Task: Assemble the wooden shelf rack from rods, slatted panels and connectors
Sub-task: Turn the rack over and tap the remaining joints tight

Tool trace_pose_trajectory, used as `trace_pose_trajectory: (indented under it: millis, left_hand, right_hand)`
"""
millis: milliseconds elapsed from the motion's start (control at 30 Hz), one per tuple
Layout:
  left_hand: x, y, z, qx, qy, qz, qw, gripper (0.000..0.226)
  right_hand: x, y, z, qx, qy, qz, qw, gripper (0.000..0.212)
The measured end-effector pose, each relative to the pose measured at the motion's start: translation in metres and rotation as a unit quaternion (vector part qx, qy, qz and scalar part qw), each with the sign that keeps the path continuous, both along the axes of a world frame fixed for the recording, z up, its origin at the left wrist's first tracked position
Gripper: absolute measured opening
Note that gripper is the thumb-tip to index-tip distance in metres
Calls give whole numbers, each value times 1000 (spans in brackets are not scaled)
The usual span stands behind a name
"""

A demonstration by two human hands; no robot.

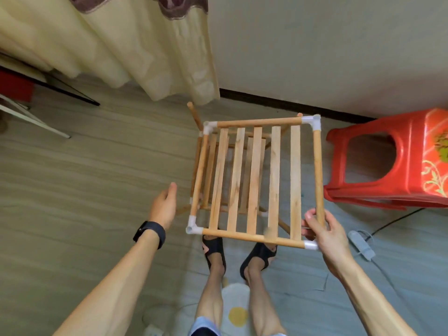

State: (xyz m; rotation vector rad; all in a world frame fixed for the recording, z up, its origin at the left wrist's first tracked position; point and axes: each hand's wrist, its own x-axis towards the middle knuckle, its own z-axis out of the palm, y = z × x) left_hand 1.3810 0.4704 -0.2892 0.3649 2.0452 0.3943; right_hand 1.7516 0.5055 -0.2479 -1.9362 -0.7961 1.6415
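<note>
The rack (pixel 236 180) at centre is pale wood — smooth rods (pixel 259 122), matt slats (pixel 275 180) — with white plastic corner pieces (pixel 194 226); the stool (pixel 412 170) at right is glossy red plastic, the upper-left curtain (pixel 121 44) cloth.

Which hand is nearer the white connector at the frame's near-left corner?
Left. The left hand hovers open just left of that connector, not touching it. The right hand grips the rod at the opposite near corner, across the slatted panel.

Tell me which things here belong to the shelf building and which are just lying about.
Job: slatted panel, gripped by right hand; white corner connectors; half-built rack beneath; left hand, free.
Lying about: red stool; curtain; power strip.
</note>
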Motion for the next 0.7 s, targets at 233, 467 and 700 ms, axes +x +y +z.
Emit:
trace_pose_trajectory:
  millis: [233,467,700]
  left_hand:
    - [15,-7,53,11,-61,71,996,52]
    - [16,-9,44,44,31,45,998,52]
    - [19,-21,22,34,39,55,997,44]
  right_hand:
    - [-18,-3,28,-3,35,-12,999,15]
    - [-44,-4,2,28,-72,35,996,13]
    - [-55,-5,-10,60,-158,79,982,13]
